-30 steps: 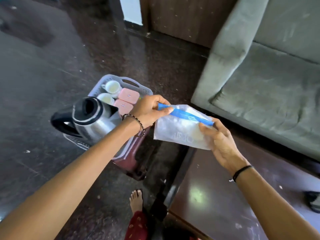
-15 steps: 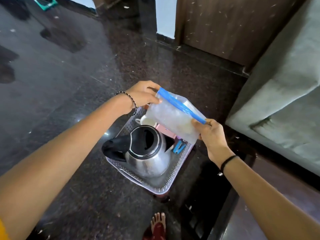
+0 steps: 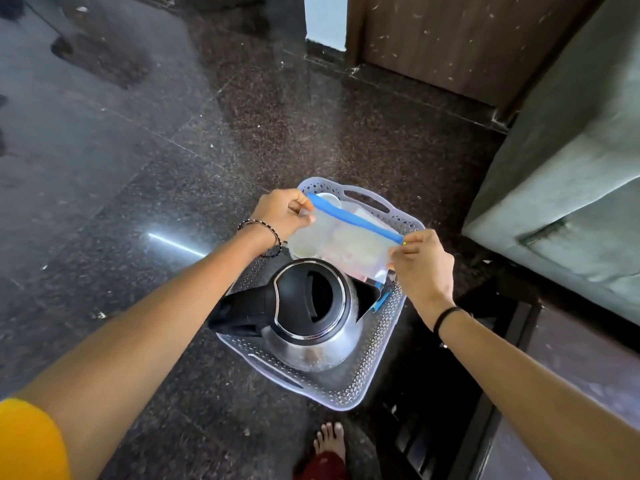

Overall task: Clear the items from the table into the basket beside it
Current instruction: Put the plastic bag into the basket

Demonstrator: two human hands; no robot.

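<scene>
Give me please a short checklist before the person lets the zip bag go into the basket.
1. Left hand pinches one end of the zip bag: ok.
2. Right hand pinches the other end: ok.
3. Bag hangs over the basket, not the floor: ok.
4. Kettle stands upright in the basket: ok.
5. Free spot under the bag: cannot tell, the bag hides it.
6. Blue zip closed: cannot tell.

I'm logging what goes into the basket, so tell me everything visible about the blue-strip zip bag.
The zip bag is clear, soft plastic with a blue seal strip along its top. Contents look pale, unclear. The left hand and right hand pinch its top corners, holding it tilted over the basket, behind the kettle.
</scene>
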